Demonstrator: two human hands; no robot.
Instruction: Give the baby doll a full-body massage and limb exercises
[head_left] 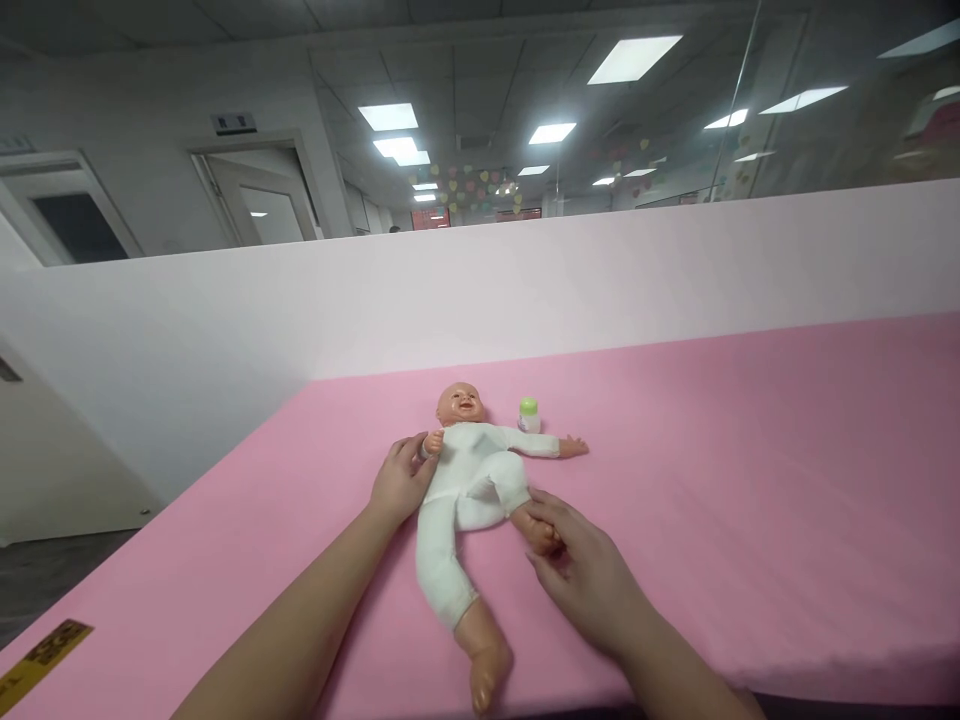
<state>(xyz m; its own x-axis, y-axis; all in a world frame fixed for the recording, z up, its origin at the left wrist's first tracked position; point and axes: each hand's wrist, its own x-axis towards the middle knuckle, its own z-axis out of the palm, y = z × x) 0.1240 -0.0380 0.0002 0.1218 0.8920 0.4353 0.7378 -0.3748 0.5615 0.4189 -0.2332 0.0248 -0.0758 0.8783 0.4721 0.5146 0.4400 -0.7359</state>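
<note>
Our left grip (pixel 401 482) is closed lightly around the wrist of the doll (pixel 469 470). Our right grip (pixel 589 575) pinches the foot of its bent leg between thumb and fingers. The doll lies face up on the pink table (pixel 750 480), head away from us, in a white bodysuit. Its other arm is spread flat to the right, and its straight leg points back at us, with the bare foot (pixel 486 672) close to the near edge.

We judge that near edge to be the main risk. A pull on the held foot toward us could drag the whole doll along the cover, and the free leg would go over first. The hold on the foot is only a fingertip pinch on what looks like smooth plastic, so it could slip if the leg resists.

A small green-capped bottle (pixel 529 413) stands upright just beside the doll's head and shoulder, apart from it. Of the things around, only it is close enough to get in the way, and a sweep of the outstretched arm could tip it. A pale partition wall (pixel 525 280) runs along the far side of the table. A yellow label (pixel 45 648) sits at the near left corner.
</note>
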